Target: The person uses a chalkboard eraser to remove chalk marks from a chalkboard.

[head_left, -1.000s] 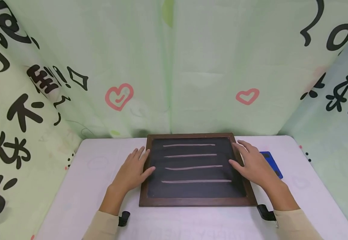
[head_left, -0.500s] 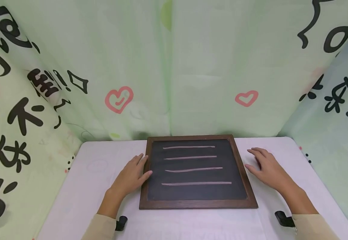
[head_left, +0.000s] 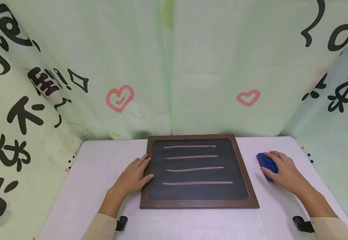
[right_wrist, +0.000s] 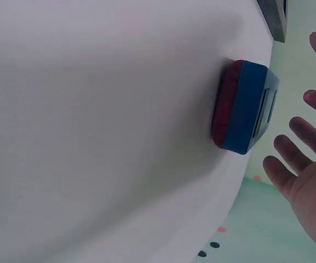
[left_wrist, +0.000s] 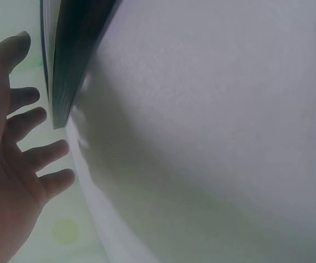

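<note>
Pale green fabric (head_left: 204, 66) carrying black lettering (head_left: 22, 123) stands round the white table (head_left: 207, 223). On the table's right side I can see a chalkboard eraser (head_left: 266, 162), blue on top, red pad beneath, lying pad down. Its long axis points away from my viewpoint, the far end leaning slightly left. Of the two, the right hand (head_left: 283, 170) is much the nearer: from its fingers the eraser lies below and a little to the left, the thumb toward the near part, the fingertips toward the far part. My right wrist view shows those fingers spread, apart from the eraser, so I judge there is no grip on it. Further left lies the wood-framed chalkboard (head_left: 198, 191) with four pale chalk lines (head_left: 198, 183). Along its left edge, the left hand (head_left: 133, 175) has its fingers extended and apart; I cannot tell whether they press the frame (head_left: 192, 203).
</note>
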A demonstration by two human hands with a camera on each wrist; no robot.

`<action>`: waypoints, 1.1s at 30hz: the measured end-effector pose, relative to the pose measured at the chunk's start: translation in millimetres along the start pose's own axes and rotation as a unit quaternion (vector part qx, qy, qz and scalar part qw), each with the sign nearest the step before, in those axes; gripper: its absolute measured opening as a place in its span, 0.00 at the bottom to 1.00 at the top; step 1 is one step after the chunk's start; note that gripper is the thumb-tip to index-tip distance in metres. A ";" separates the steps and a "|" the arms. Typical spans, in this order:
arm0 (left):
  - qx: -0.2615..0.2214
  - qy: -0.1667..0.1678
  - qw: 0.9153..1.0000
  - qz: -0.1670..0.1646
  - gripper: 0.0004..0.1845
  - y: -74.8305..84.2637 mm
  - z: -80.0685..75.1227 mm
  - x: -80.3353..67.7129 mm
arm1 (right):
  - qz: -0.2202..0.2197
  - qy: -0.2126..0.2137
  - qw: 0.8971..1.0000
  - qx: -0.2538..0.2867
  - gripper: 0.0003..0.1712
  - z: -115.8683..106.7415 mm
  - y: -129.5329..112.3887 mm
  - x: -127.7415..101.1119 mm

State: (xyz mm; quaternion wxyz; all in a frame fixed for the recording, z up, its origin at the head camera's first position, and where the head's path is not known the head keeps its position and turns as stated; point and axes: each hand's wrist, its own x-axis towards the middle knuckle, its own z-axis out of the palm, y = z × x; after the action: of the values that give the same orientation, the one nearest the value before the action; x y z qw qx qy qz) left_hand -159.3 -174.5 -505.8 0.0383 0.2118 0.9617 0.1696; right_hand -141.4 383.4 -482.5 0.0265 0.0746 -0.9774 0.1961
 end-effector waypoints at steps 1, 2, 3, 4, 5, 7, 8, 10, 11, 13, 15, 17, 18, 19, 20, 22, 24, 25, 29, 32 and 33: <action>0.003 0.000 1.000 0.001 0.39 -0.2 0.0 0.5 | 0.003 -0.003 1.000 -0.001 0.40 -0.4 1.9 -0.3; 0.006 -0.002 1.000 0.000 0.38 -0.6 0.0 1.0 | 0.008 -0.008 1.000 -0.001 0.41 -0.6 3.8 -0.4; 0.007 -0.004 1.000 -0.002 0.38 -0.9 0.0 1.3 | 0.011 -0.011 1.000 -0.001 0.42 -0.6 4.9 -0.4; 0.006 -0.005 1.000 -0.002 0.38 -1.1 -0.2 1.5 | 0.014 -0.013 1.000 0.000 0.43 -0.6 6.3 -0.3; 0.003 -0.008 1.000 -0.004 0.38 -1.3 -0.1 1.7 | 0.018 -0.016 1.000 0.000 0.44 -0.7 7.9 -0.3; -0.002 -0.014 1.000 -0.004 0.37 -1.9 0.3 1.6 | 0.024 -0.018 1.000 -0.004 0.46 -0.5 12.1 -0.3; -0.006 -0.018 1.000 -0.004 0.37 -2.2 0.6 1.6 | 0.029 -0.021 0.999 -0.004 0.47 -0.4 14.0 -0.3; -0.013 -0.023 1.000 -0.001 0.37 -2.7 1.1 0.8 | 0.045 -0.030 0.999 -0.005 0.49 -0.5 16.5 -0.6; -0.017 -0.026 1.000 -0.001 0.37 -3.0 1.3 0.4 | 0.055 -0.037 0.998 -0.005 0.51 -0.5 17.6 -0.8; -0.022 -0.029 0.999 0.001 0.37 -3.7 1.6 -0.3 | 0.074 -0.047 0.996 -0.004 0.54 0.0 19.0 -0.8; -0.024 -0.029 0.999 0.003 0.37 -4.7 1.9 -0.7 | 0.093 -0.057 0.994 0.000 0.56 0.7 18.9 -0.3; -0.026 -0.029 0.999 0.004 0.37 -5.8 2.2 -0.7 | 0.103 -0.059 0.993 0.003 0.58 2.3 19.2 0.5; -0.027 -0.030 0.999 0.005 0.37 -6.3 2.2 -0.8 | 0.107 -0.058 0.993 0.003 0.58 3.5 19.3 1.0; -0.029 -0.030 0.999 0.006 0.37 -6.9 2.3 -0.8 | 0.110 -0.057 0.992 0.003 0.58 4.6 19.3 1.5; -0.032 -0.032 0.999 0.006 0.38 -7.4 2.3 -1.0 | 0.114 -0.056 0.992 0.004 0.58 5.6 19.3 2.1; -0.035 -0.034 0.999 0.008 0.38 -8.2 2.1 -1.7 | 0.120 -0.053 0.991 0.002 0.58 8.0 19.7 3.4; -0.037 -0.034 0.999 0.008 0.38 -8.9 1.9 -2.7 | 0.126 -0.051 0.991 -0.001 0.57 10.1 19.9 5.0; -0.037 -0.033 0.999 0.007 0.39 -9.3 2.0 -3.1 | 0.128 -0.049 0.991 -0.002 0.56 10.9 19.8 5.8; -0.035 -0.030 0.999 0.006 0.39 -10.6 2.7 -4.3 | 0.133 -0.041 0.990 -0.009 0.55 13.7 19.4 7.2; -0.035 -0.030 0.999 0.007 0.39 -11.2 3.1 -4.6 | 0.136 -0.037 0.990 -0.012 0.53 14.7 18.3 6.5; -0.033 -0.030 0.999 0.007 0.39 -11.4 3.2 -4.7 | 0.137 -0.037 0.990 -0.013 0.53 14.7 17.9 6.4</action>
State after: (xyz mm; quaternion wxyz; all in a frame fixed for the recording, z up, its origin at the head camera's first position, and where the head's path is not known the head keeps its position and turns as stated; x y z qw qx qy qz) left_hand -159.1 -185.2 -512.7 0.0731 0.2225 0.9525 0.1948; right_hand -150.8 393.2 -502.3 -0.0361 -0.0535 -0.9812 0.1819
